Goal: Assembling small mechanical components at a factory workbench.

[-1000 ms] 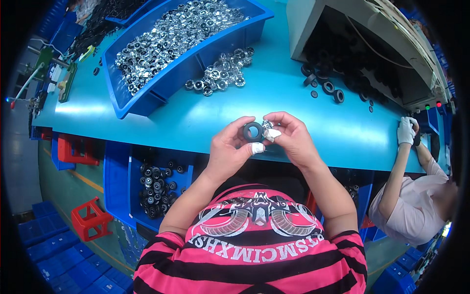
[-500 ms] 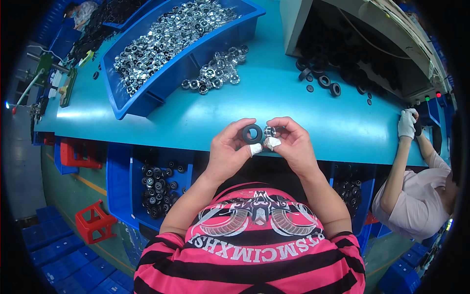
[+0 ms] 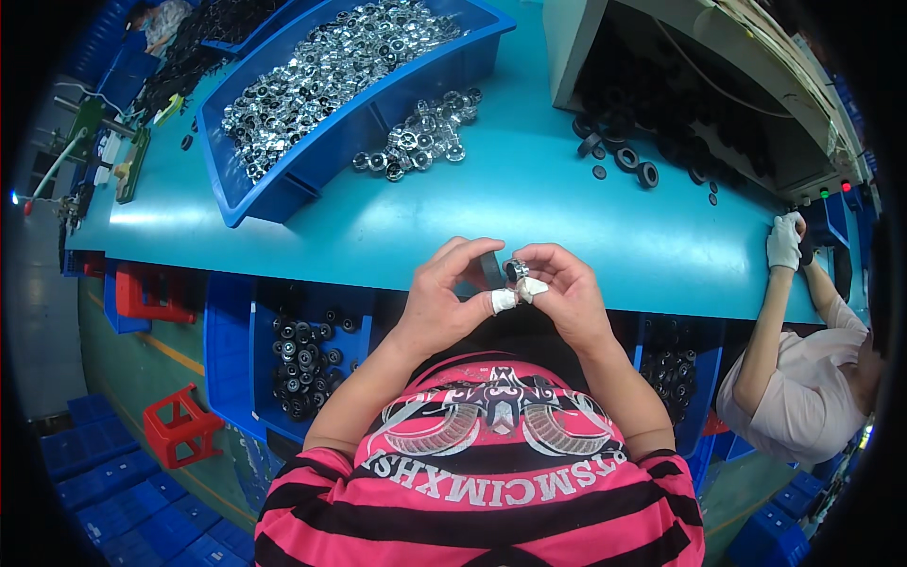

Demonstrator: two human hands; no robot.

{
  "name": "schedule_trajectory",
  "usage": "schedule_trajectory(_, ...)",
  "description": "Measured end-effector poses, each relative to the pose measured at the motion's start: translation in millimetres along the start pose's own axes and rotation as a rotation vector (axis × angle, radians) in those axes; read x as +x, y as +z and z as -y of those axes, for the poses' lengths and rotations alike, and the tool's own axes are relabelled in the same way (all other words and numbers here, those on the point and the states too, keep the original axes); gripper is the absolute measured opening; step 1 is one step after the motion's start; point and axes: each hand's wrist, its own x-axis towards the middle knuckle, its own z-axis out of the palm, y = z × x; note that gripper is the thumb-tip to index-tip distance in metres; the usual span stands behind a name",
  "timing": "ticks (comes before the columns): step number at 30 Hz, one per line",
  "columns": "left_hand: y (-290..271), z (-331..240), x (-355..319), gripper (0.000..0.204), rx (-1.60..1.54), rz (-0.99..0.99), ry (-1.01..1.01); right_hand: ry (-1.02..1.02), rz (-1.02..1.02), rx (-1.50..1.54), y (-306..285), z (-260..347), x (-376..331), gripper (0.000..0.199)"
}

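Between the thumb and fingers of my left hand (image 3: 446, 295) is a black rubber tyre (image 3: 491, 270), turned nearly edge-on. My right hand (image 3: 567, 295) pinches a small shiny chrome wheel hub (image 3: 516, 270) right beside the tyre. A narrow gap seems to lie between the two parts, though whether they touch is hard to tell. Both thumbs carry white wrapping. The hands are held at the front edge of the blue-green table (image 3: 378, 241).
A blue bin (image 3: 283, 189) full of chrome hubs stands at the back left, with loose hubs (image 3: 416, 140) beside it. Black tyres (image 3: 625, 159) spill from a grey housing (image 3: 565, 66). Below the table, an open bin (image 3: 269, 402) holds assembled wheels (image 3: 300, 364). A gloved co-worker (image 3: 789, 378) sits right.
The tyre has turned from showing its open hole to nearly edge-on. Both hands have come slightly lower and toward me, and the hub has tilted toward the tyre.
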Motion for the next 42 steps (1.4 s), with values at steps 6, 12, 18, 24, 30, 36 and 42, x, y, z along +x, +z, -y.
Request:
schedule_trajectory(6,-1,-13,3,0.049,0.478,-0.015,0.089,0.07,-0.041,0.072,-6,-3,-1,0.036)
schedule_trajectory(12,7,-7,3,0.044,0.462,-0.116,0.074,0.082,-0.033,0.075,-7,-8,-2,0.036)
schedule_trajectory(18,6,-8,4,0.042,0.491,-0.123,0.115,0.086,-0.034,0.081,-6,-9,-2,0.037)
schedule_trajectory(24,7,-11,4,0.041,0.475,-0.144,0.101,0.085,-0.037,0.081,-7,-11,-3,0.037)
schedule_trajectory(30,5,-12,2,0.044,0.496,-0.135,0.099,0.094,-0.042,0.094,-5,-7,-4,0.037)
schedule_trajectory(36,2,8,3,0.058,-0.613,0.075,-0.3,-0.076,-0.113,0.042,0,-1,-11,0.039)
schedule_trajectory(42,6,11,0,0.059,-0.971,0.174,-0.373,-0.371,-0.178,-0.394,10,13,-17,0.034)
